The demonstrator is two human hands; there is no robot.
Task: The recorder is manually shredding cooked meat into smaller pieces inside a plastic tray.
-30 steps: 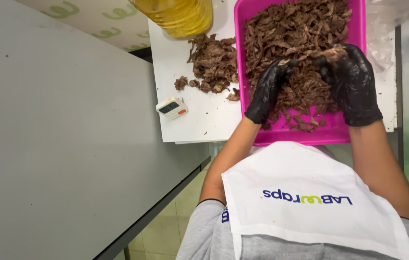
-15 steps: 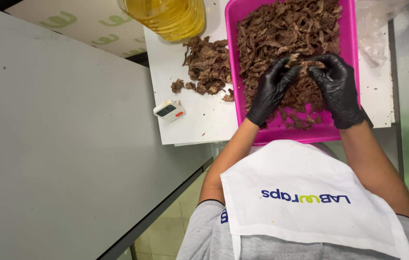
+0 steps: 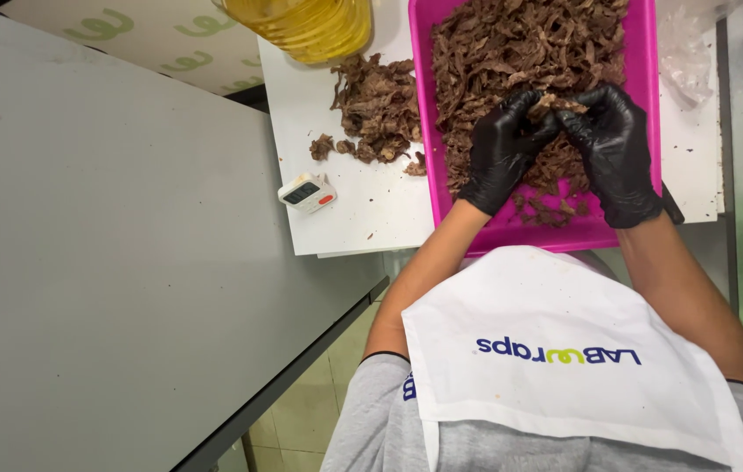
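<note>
Both my hands wear black gloves and meet over a pink tray [image 3: 600, 232] heaped with shredded brown meat [image 3: 511, 48]. My left hand [image 3: 501, 153] and my right hand [image 3: 614, 150] pinch the same small piece of meat [image 3: 553, 105] between their fingertips, just above the heap. A smaller pile of shredded meat [image 3: 378, 109] lies on the white cutting board [image 3: 363, 210] left of the tray.
A small white timer [image 3: 307, 192] sits on the board's left part. A bottle of yellow oil [image 3: 306, 26] stands at the top. A grey tabletop [image 3: 100, 262] fills the left. Clear plastic wrap [image 3: 686, 52] lies right of the tray. A white apron covers my chest.
My hands came together from apart and now grip one piece of meat between them, slightly higher over the tray. The view shifted a little.
</note>
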